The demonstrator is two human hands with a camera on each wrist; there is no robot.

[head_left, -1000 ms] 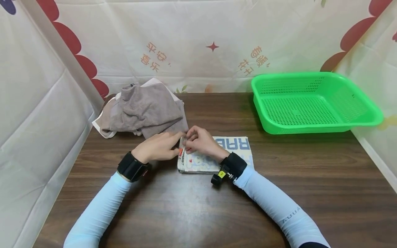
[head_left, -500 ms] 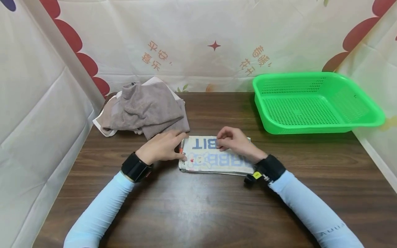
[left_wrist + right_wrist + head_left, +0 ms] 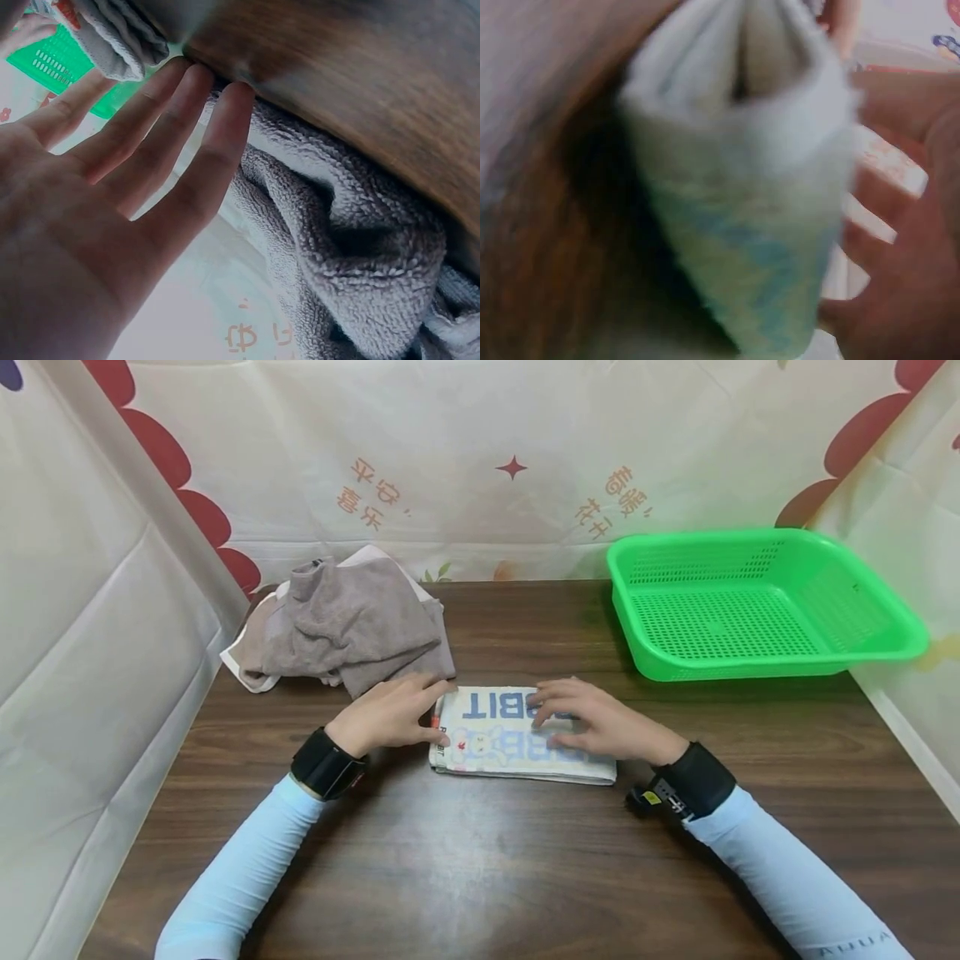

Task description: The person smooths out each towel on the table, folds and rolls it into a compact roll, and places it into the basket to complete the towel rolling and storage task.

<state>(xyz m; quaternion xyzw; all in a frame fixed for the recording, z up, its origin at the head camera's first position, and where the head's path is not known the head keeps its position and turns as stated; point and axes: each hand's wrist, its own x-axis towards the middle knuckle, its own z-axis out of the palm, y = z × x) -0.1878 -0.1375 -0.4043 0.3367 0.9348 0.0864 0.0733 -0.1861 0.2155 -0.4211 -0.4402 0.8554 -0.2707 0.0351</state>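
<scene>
A folded white towel (image 3: 498,760) with blue lettering and a small rabbit print lies flat on the table, folded into a rectangle. At its left edge is my left hand (image 3: 392,717), its thumb and fingertips touching or close to the corner. In the left wrist view, the left fingers (image 3: 180,142) are nearly straight, with grey towelling beside them. My right hand (image 3: 600,720) is over the towel's right half, fingers spread; whether it presses on the cloth cannot be told. The towel's folded layers (image 3: 735,165) fill the right wrist view, blurred.
A rumpled heap of grey and white towels (image 3: 360,618) sits at the back left, close to my left hand. At the back right stands a green plastic basket (image 3: 750,667). White printed sheets (image 3: 510,518) enclose the brown wooden table (image 3: 465,868).
My right hand has moved from the towel's left edge to its right half, and its fingers have spread from a pinched shape. The left hand has barely shifted at the left edge.
</scene>
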